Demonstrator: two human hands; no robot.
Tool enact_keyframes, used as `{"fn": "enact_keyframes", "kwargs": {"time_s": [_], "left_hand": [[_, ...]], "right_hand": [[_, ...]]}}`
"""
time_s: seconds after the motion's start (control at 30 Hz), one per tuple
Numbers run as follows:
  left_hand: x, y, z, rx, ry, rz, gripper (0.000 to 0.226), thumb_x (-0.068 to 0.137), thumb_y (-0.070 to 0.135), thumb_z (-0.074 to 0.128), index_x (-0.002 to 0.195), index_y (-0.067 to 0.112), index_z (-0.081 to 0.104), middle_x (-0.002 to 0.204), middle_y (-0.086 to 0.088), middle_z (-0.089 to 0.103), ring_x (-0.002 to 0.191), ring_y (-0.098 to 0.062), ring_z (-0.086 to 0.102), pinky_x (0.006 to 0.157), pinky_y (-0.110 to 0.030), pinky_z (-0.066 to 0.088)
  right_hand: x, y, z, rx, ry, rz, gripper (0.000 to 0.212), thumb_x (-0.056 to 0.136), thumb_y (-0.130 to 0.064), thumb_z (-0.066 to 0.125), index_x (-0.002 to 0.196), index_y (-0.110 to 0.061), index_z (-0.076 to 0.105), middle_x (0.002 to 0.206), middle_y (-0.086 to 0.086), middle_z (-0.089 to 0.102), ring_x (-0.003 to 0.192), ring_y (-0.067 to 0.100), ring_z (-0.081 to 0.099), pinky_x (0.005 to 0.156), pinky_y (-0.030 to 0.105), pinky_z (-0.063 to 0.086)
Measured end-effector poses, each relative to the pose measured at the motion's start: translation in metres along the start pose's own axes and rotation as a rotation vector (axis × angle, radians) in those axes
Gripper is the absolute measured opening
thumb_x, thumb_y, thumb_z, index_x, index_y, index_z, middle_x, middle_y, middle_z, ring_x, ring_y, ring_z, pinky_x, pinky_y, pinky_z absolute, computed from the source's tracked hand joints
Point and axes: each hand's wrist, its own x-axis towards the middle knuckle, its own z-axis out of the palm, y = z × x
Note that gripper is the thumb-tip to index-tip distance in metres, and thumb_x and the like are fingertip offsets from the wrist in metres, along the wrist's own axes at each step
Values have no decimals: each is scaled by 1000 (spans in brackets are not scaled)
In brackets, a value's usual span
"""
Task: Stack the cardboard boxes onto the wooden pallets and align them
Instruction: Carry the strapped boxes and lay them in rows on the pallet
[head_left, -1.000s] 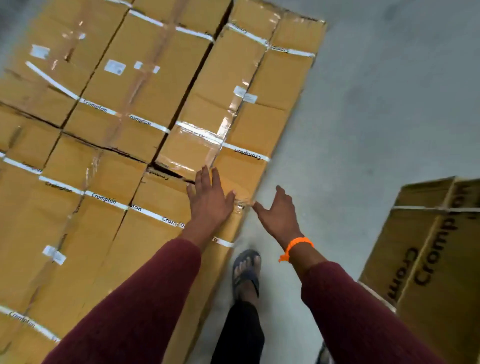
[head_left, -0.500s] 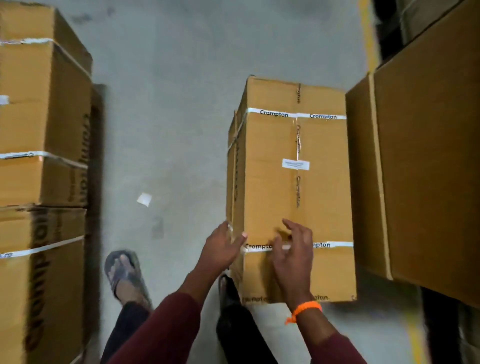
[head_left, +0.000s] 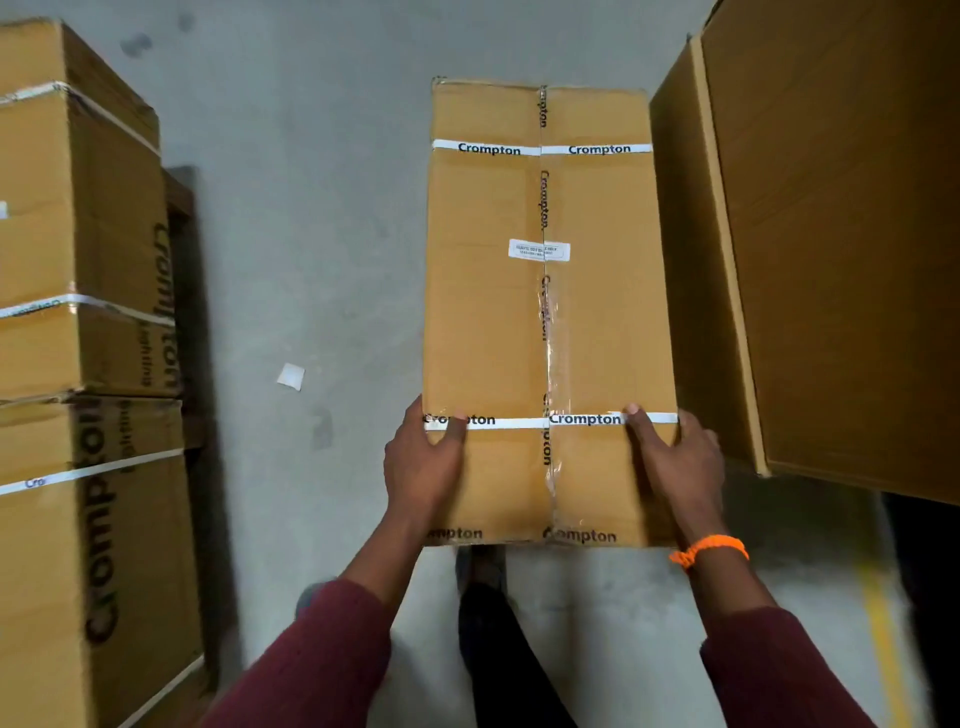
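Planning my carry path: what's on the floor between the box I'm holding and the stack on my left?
Head view shows bare grey floor with one white paper scrap, plus a dark pallet edge against the stack.

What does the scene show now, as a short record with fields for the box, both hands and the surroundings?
box: cardboard box, centre, two white Crompton straps across its top
left hand: grips its left edge at the near strap
right hand: grips its right edge at that strap; orange wristband on wrist
left side: stacked boxes
right side: large plain box, close beside
floor: grey, one paper scrap
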Motion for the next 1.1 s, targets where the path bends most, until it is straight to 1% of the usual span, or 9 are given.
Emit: {"fn": "enact_keyframes", "kwargs": {"time_s": [0.17, 0.3, 0.43, 0.6, 0.67, 0.73, 0.9, 1.03, 1.1], "left_hand": [[-41, -4, -65, -2, 121, 113, 41, 97, 52, 53, 131, 33, 61, 119, 9, 70, 110, -18, 62, 85, -29, 41], [-89, -60, -137, -56, 135, 133, 36, 97, 50, 55, 126, 31, 65, 110, 9, 73, 95, -13, 64, 81, -30, 46], [-151, -167, -228, -101, 200, 129, 40, 96, 52, 56, 130, 32, 63, 117, 11, 72, 107, -17, 66, 92, -30, 50], [-249, -329, -368, -127, 373, 83, 50, 95, 53, 57, 137, 27, 60, 129, 1, 68, 119, -23, 62, 99, -31, 47], [-295, -389, -431, -154, 437, 47, 53, 95, 53, 58, 141, 26, 57, 136, -2, 64, 126, -25, 57, 105, -34, 44], [-338, -442, -495, -190, 505, 22, 57, 94, 54, 57, 143, 26, 54, 141, -1, 61, 131, -23, 54, 108, -35, 42], [-411, -544, -622, -163, 726, -58, 60, 90, 65, 52, 140, 32, 57, 127, 3, 69, 115, -24, 63, 97, -41, 50], [-421, -609, -695, -213, 819, -68, 53, 86, 74, 50, 127, 43, 62, 104, 16, 74, 95, -16, 68, 86, -38, 54], [-408, -640, -729, -241, 840, -76, 45, 84, 69, 53, 120, 45, 65, 99, 20, 74, 95, -12, 68, 87, -37, 55]], "right_hand": [[-84, -25, -20, 81, 103, -141, 42, 86, -67, 66, 96, -26, 63, 96, 0, 55, 90, 23, 57, 86, 44, 51], [-190, -42, -22, 182, 33, -187, 41, 83, -65, 70, 95, -26, 70, 97, -9, 62, 89, 16, 63, 84, 40, 53], [-326, -47, 8, 235, -161, -183, 38, 76, -61, 79, 96, -29, 74, 94, -6, 76, 90, 20, 71, 91, 48, 57], [-536, -62, 79, 211, -265, -367, 15, 81, -25, 83, 94, -26, 75, 77, -23, 67, 93, 9, 66, 94, 24, 44], [-615, -63, 109, 235, -372, -413, 13, 85, -14, 79, 92, -21, 71, 82, -16, 68, 75, -20, 61, 75, 0, 40], [-684, -65, 142, 224, -447, -470, 12, 85, -14, 79, 93, -20, 74, 93, -6, 76, 70, -26, 58, 65, -6, 39], [-816, -88, 221, 261, -608, -614, 18, 89, -22, 77, 107, -25, 78, 101, -14, 79, 105, 10, 71, 91, 33, 54], [-878, -118, 294, 276, -710, -696, 22, 90, -25, 76, 112, -23, 75, 111, -17, 76, 116, 13, 66, 106, 39, 47], [-897, -128, 339, 275, -711, -703, 45, 86, -40, 79, 126, -23, 69, 126, -14, 70, 125, 14, 61, 111, 42, 44]]}}
